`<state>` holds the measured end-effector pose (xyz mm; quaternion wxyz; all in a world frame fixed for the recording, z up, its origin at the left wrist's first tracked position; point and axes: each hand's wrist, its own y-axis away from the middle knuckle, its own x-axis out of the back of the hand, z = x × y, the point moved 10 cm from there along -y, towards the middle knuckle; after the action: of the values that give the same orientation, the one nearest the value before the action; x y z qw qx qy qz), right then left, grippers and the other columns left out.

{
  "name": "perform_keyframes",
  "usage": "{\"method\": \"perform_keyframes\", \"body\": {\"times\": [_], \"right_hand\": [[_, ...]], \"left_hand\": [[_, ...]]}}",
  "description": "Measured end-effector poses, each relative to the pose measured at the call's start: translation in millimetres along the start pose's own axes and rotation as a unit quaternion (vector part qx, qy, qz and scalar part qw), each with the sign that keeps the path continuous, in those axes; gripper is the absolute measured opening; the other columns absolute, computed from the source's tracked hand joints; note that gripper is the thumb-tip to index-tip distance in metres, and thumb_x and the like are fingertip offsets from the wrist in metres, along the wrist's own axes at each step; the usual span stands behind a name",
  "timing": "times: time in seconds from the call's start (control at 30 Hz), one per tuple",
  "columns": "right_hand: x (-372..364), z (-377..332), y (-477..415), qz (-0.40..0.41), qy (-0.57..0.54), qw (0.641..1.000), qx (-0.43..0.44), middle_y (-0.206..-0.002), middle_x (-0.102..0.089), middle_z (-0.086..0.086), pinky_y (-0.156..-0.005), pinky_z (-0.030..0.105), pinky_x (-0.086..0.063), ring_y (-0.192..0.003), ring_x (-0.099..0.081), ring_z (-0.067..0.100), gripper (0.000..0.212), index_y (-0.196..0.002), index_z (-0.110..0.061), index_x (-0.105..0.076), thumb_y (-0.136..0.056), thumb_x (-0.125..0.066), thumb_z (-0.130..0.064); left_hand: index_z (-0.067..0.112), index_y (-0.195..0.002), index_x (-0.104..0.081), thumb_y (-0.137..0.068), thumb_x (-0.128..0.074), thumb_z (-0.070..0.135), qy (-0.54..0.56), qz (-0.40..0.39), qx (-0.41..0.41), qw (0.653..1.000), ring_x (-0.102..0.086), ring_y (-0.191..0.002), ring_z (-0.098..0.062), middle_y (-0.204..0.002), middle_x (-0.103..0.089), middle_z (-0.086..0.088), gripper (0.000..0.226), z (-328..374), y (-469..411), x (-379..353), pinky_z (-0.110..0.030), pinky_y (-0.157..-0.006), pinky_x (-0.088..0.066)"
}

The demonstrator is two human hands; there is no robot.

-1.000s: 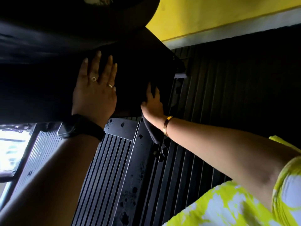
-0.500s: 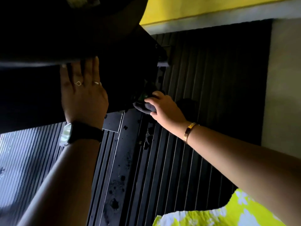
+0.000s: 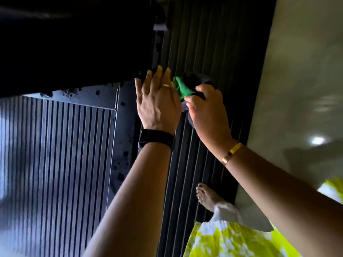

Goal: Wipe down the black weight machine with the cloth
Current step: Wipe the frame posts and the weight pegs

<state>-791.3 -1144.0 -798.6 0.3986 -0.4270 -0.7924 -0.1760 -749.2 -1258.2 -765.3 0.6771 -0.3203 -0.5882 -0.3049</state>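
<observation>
Now fingers [image 3: 192, 101] curl round the bunched cloth [image 3: 182, 89] as the right hand [image 3: 207, 110] draws it just clear of the machine [image 3: 74, 43], and the left hand [image 3: 157, 102], fingers straight, quits its brace there to meet it, suggesting a refold before wiping resumes.

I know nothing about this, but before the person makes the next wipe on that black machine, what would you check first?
1. Cloth held firmly: the right hand grips the cloth. Ok.
2. Cloth against the black weight machine: it sits by the machine's lower corner, but contact is lost in shadow. Cannot tell.
3. Left hand out of the cloth's path: its straight fingers are right beside the cloth. Probably not ok.
4. Footing: the bare foot stands flat on the ribbed mat. Ok.
5. Where dirt remains on the machine: the surface is too dark. Cannot tell.
</observation>
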Motion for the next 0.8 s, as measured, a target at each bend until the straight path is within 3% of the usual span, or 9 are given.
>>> {"method": "perform_keyframes", "body": {"times": [0.07, 0.17, 0.4, 0.5, 0.57, 0.63, 0.73, 0.8], "right_hand": [[33.2, -0.5, 16.1, 0.013, 0.018, 1.000, 0.011, -0.100, -0.066, 0.016, -0.065, 0.027, -0.047, -0.083, -0.061, 0.035, 0.027, -0.083, -0.005, -0.072, -0.085, -0.050, -0.019], [73.8, 1.3, 16.9, 0.014, 0.027, 0.999, 0.021, -0.090, -0.067, 0.013, -0.061, 0.029, -0.048, -0.077, -0.061, 0.035, 0.015, -0.081, -0.004, -0.072, -0.081, -0.060, -0.012], [181.8, -56.3, -13.6, 0.009, 0.012, 0.998, 0.068, -0.092, -0.071, 0.014, -0.065, 0.035, -0.054, -0.083, -0.062, 0.037, 0.016, -0.084, -0.002, -0.073, -0.084, -0.062, -0.014], [226.6, -85.6, -22.4, 0.017, 0.026, 0.994, 0.103, -0.090, -0.071, 0.011, -0.063, 0.032, -0.051, -0.081, -0.062, 0.033, 0.025, -0.079, -0.004, -0.072, -0.088, -0.055, -0.020], [253.0, -102.5, -19.4, 0.025, 0.038, 0.991, 0.127, -0.088, -0.071, 0.013, -0.063, 0.032, -0.051, -0.078, -0.062, 0.035, 0.013, -0.075, -0.003, -0.071, -0.081, -0.069, -0.014], [263.0, -115.7, -17.3, -0.006, 0.043, 0.991, 0.129, -0.091, -0.070, 0.013, -0.067, 0.033, -0.053, -0.081, -0.062, 0.034, 0.006, -0.075, -0.003, -0.071, -0.076, -0.076, -0.007], [277.6, -143.2, -9.0, -0.088, 0.029, 0.988, 0.121, -0.095, -0.067, 0.017, -0.076, 0.048, -0.052, -0.090, -0.059, 0.036, 0.008, -0.083, -0.001, -0.071, -0.079, -0.066, 0.003], [294.0, -166.0, 0.3, -0.077, 0.024, 0.988, 0.135, -0.098, -0.068, 0.019, -0.072, 0.047, -0.055, -0.090, -0.061, 0.038, 0.007, -0.082, 0.001, -0.072, -0.075, -0.072, 0.002]], "left_hand": [[0.010, -0.126, -0.064, -0.095, -0.036, 0.026, 0.017, -0.028, 0.019, 0.999, -0.049, -0.130, -0.034, -0.135, -0.059, -0.010, 0.045, 11.9, 20.7, 13.5, -0.045, -0.116, -0.014], [0.010, -0.127, -0.063, -0.096, -0.041, 0.023, 0.056, -0.067, 0.055, 0.995, -0.048, -0.131, -0.033, -0.136, -0.058, -0.009, 0.040, 35.9, 34.9, 38.5, -0.047, -0.117, -0.017], [0.013, -0.137, -0.054, -0.099, -0.034, 0.028, 0.086, -0.110, 0.023, 0.990, -0.039, -0.138, -0.029, -0.144, -0.050, -0.008, 0.045, 108.2, 39.8, 132.8, -0.039, -0.118, -0.006], [0.013, -0.138, -0.053, -0.094, -0.017, 0.041, 0.082, -0.113, 0.046, 0.989, -0.043, -0.136, -0.030, -0.142, -0.053, -0.010, 0.062, 117.6, 42.1, 177.9, -0.041, -0.118, -0.011], [0.011, -0.133, -0.058, -0.094, -0.017, 0.042, 0.086, -0.094, 0.051, 0.991, -0.047, -0.132, -0.033, -0.136, -0.057, -0.012, 0.063, 122.1, 46.7, 210.3, -0.045, -0.116, -0.015], [0.011, -0.134, -0.057, -0.094, -0.014, 0.043, 0.080, -0.093, 0.058, 0.991, -0.044, -0.135, -0.033, -0.138, -0.056, -0.011, 0.066, 122.3, 51.7, 230.8, -0.043, -0.117, -0.010], [0.014, -0.140, -0.050, -0.090, -0.002, 0.048, 0.048, -0.119, 0.086, 0.988, -0.032, -0.143, -0.028, -0.147, -0.046, -0.007, 0.078, 112.0, 60.7, 264.4, -0.039, -0.116, 0.004], [0.015, -0.142, -0.046, -0.097, -0.010, 0.046, 0.032, -0.124, 0.109, 0.986, -0.028, -0.145, -0.026, -0.151, -0.042, -0.006, 0.066, 104.7, 67.3, 288.6, -0.039, -0.117, 0.006]]}}
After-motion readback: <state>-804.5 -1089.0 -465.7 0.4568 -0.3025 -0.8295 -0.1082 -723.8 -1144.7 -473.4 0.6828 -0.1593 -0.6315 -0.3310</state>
